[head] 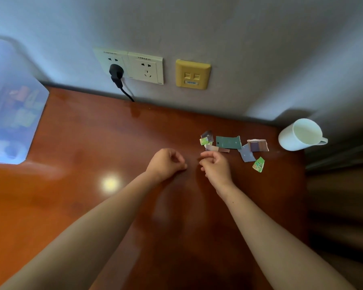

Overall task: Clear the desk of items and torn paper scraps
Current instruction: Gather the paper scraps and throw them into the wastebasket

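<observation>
Several torn paper scraps lie on the reddish-brown desk [113, 143] at the right rear: a dark green piece [228, 142], a purple-brown piece [258, 145], a grey-blue piece [247, 154] and a small bright green piece [258, 164]. A white mug [300, 135] lies tipped on its side right of them, near the desk's corner. My left hand [166, 161] rests on the desk with fingers curled and nothing seen in it. My right hand [215, 165] hovers just below the leftmost scraps, fingers curled, thumb and forefinger close together; nothing is visibly held.
A translucent plastic storage box [13, 105] holding coloured items stands at the desk's left edge. On the wall behind are two white sockets, one with a black plug and cable [118, 79], and a yellow network plate [192, 74]. The desk's right edge drops off past the mug.
</observation>
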Demonstrator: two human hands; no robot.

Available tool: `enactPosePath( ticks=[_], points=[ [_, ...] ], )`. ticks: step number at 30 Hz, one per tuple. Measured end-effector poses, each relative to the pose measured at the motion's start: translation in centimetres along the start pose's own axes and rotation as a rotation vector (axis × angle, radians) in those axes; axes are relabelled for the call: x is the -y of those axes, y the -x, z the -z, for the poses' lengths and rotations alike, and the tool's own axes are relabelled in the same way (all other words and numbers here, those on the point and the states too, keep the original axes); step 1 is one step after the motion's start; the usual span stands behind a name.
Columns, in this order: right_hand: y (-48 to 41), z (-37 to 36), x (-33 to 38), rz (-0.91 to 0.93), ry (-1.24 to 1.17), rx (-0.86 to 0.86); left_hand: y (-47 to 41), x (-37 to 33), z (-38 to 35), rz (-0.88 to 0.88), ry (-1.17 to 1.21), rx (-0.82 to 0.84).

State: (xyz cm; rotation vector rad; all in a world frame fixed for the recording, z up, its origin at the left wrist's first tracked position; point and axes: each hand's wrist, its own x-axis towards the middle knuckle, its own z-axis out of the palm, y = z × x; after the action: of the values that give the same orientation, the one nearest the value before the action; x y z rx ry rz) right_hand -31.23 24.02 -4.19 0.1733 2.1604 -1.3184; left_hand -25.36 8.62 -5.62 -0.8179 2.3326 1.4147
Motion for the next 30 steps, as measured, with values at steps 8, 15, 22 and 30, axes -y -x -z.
enactPosePath(
  ticks=[8,15,22,30],
  points=[
    [-4.5,3.9,1.1,0.246,0.453,-0.189,-2.1,-5.5,-1.5,0.227,0.845,0.102],
    [-6.9,5.5,1.5,0.313,0.839,-0.038,-5.0,-7.1,-2.7,0.223,0.645,0.093],
    [-7.8,5.9,2.1,0.305,0.973,-0.048,-7.6,-6.9,-3.7,-0.109,-0.33,0.039],
    [-7.8,5.6,2.2,0.262,0.929,-0.036,-7.1,-8.0,-4.0,-0.084,-0.465,-0.016]
  ],
)
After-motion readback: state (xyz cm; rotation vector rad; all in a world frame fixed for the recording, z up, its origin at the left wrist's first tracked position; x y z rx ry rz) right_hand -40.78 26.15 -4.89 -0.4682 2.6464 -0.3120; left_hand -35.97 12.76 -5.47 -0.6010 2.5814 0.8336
